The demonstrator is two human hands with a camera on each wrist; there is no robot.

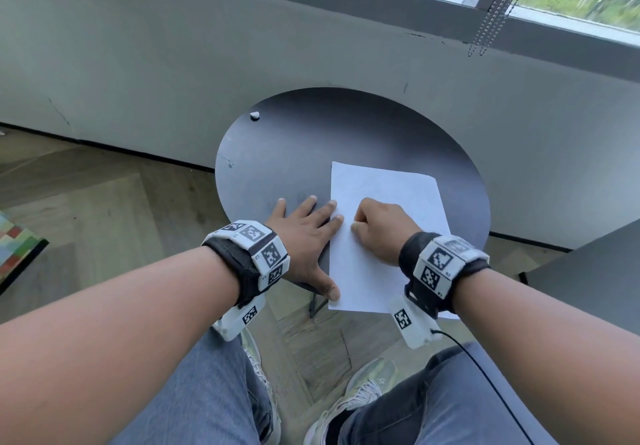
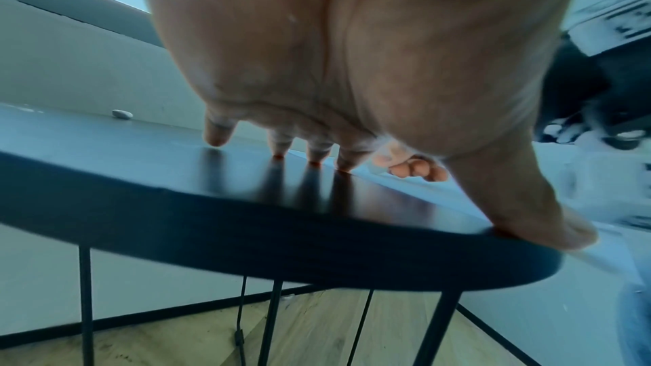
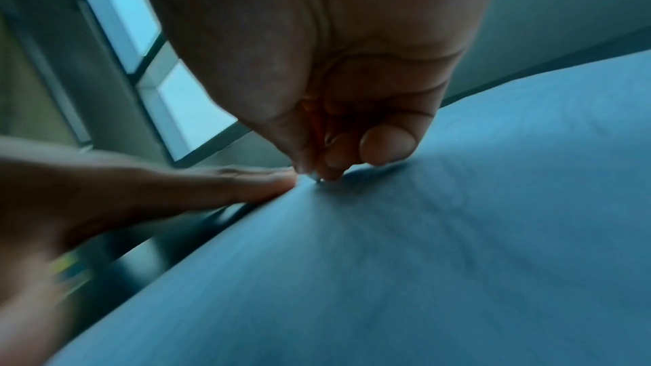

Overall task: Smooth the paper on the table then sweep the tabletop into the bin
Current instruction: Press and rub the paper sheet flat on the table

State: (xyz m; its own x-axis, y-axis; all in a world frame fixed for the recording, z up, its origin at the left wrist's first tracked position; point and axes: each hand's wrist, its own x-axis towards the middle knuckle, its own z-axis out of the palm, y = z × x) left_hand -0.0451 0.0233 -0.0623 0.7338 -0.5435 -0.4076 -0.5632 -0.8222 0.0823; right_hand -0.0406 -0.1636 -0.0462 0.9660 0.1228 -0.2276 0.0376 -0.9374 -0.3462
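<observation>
A white sheet of paper (image 1: 388, 195) lies on the right front of a round black table (image 1: 311, 133) and overhangs its near edge. My left hand (image 1: 308, 237) lies flat with fingers spread, two fingertips and the thumb on the paper's left edge, the rest on the tabletop (image 2: 246, 233). My right hand (image 1: 381, 230) is curled into a fist and rests on the paper (image 3: 458, 233), its fingertips (image 3: 331, 169) touching the sheet; it holds nothing that I can see. A small white scrap (image 1: 255, 115) sits at the table's far left rim, also seen as the scrap (image 2: 122, 113) in the left wrist view.
A grey wall runs behind the table under a window, with a bead chain (image 1: 485, 29) hanging at right. A grey surface (image 1: 588, 271) stands to the right and a colourful mat (image 1: 17, 247) lies on the wooden floor at left. My knees and shoes are below.
</observation>
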